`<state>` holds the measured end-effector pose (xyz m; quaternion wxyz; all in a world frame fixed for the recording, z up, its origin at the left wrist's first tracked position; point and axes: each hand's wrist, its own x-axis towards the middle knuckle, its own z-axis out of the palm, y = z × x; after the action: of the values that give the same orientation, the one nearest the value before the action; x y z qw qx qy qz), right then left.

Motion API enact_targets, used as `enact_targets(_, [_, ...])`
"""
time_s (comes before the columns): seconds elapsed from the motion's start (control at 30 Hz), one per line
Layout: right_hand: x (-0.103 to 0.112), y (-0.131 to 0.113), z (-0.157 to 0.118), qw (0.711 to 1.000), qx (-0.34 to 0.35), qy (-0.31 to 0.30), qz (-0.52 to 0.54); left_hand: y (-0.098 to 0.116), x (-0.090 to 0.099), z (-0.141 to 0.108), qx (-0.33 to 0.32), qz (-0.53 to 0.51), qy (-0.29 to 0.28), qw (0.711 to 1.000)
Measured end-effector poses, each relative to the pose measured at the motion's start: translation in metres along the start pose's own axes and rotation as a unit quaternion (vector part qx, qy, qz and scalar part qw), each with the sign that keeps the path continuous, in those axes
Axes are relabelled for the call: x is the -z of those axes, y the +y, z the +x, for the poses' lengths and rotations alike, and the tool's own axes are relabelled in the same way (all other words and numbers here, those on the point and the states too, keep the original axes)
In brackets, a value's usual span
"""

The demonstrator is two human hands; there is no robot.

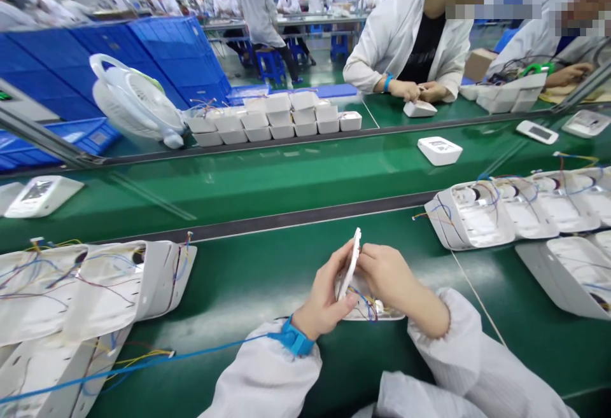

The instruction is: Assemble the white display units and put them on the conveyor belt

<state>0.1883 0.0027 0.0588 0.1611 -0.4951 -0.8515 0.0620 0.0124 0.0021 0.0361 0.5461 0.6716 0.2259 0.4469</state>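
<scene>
In the head view my left hand (324,294) grips a thin white plastic cover (352,265), held nearly upright on edge. Under it lies an open white housing (367,306) with colored wires (363,298) inside, on the green bench. My right hand (389,275) is bent closed at the cover's right side, above the housing. Its fingertips are partly hidden, so what they pinch cannot be made out. A blue wrist strap (292,336) with a cord circles my left wrist.
Open wired housings stand in rows at left (105,284) and right (477,211). A green conveyor (286,176) carries a finished-looking white unit (439,151). Stacked white housings (279,119) and a white fan (136,100) stand beyond. A co-worker's hands (415,91) handle another unit across the line.
</scene>
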Motion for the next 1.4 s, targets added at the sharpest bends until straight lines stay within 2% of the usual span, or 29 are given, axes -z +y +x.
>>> enact_targets(0.13, [-0.001, -0.004, 0.000, 1.000, 0.001, -0.014, -0.009, 0.001, -0.001, 0.001, -0.013, 0.021, -0.002, 1.000])
enact_targets(0.27, [0.001, -0.008, 0.001, 1.000, -0.013, -0.009, 0.001, -0.002, 0.001, -0.001, 0.004, -0.007, -0.001, 1.000])
enact_targets(0.4, [0.011, 0.000, -0.002, 0.994, -0.063, -0.008, 0.090, -0.008, 0.000, -0.005, 0.021, -0.062, 0.015, 0.998])
enact_targets(0.5, [0.021, 0.011, -0.004, 0.980, -0.130, -0.066, 0.138, -0.011, -0.001, -0.007, 0.027, -0.069, 0.024, 0.997])
enact_targets(0.6, [0.026, 0.018, -0.005, 0.970, -0.174, -0.123, 0.113, -0.012, -0.001, -0.007, 0.029, -0.064, 0.028, 0.997])
enact_targets(0.77, [0.027, 0.017, -0.003, 0.966, -0.200, -0.142, 0.077, -0.011, -0.002, -0.007, 0.018, -0.059, 0.021, 0.998])
enact_targets(0.87, [0.031, 0.017, -0.003, 0.969, -0.199, -0.114, 0.092, -0.011, -0.001, -0.007, 0.021, -0.056, 0.022, 0.998])
enact_targets(0.97, [0.041, 0.011, -0.005, 0.968, -0.156, -0.065, 0.183, -0.013, 0.000, -0.007, 0.025, -0.050, 0.025, 0.998])
enact_targets(1.03, [0.047, 0.001, -0.009, 0.957, -0.092, -0.083, 0.263, -0.014, 0.001, -0.007, 0.023, -0.048, 0.020, 0.998])
enact_targets(1.1, [0.049, -0.008, -0.012, 0.948, -0.046, -0.115, 0.292, -0.014, 0.002, -0.007, 0.024, -0.052, 0.012, 0.998])
enact_targets(1.23, [0.047, -0.011, -0.014, 0.943, -0.068, -0.122, 0.302, -0.012, 0.003, -0.007, 0.027, -0.057, 0.013, 0.998])
enact_targets(1.4, [0.050, 0.008, -0.013, 0.910, -0.067, -0.161, 0.375, -0.007, 0.003, -0.005, 0.030, -0.045, 0.009, 0.998])
